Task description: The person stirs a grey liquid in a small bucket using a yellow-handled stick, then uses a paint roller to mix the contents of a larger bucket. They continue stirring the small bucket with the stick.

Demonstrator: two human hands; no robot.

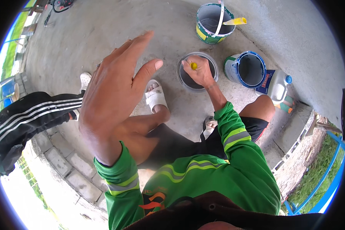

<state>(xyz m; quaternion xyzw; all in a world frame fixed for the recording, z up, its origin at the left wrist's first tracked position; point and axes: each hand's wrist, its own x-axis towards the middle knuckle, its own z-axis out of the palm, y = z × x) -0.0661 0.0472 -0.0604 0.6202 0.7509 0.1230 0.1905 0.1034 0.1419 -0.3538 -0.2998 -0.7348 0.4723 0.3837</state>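
My left hand (117, 82) is raised close in front of me, fingers stretched out and thumb apart, with nothing in it. My right hand (200, 71) is closed around a tool with a yellow handle (194, 66); its lower end is hidden by the hand. That hand is over a round, pale-rimmed tub (179, 73), which has a dark grey inside or contents; I cannot tell which. Beyond it stands a green and yellow bucket (207, 37) with a white bail handle, and another yellow handle (235, 21) leans out over its rim.
A blue-rimmed paint bucket (234, 71) stands right of the tub, beside a whitish jug (278, 89) with a blue cap. A person in black striped trousers (38, 111) is at left. A rough wall (310, 34) rises at right; concrete blocks (80, 184) edge the concrete floor (103, 23).
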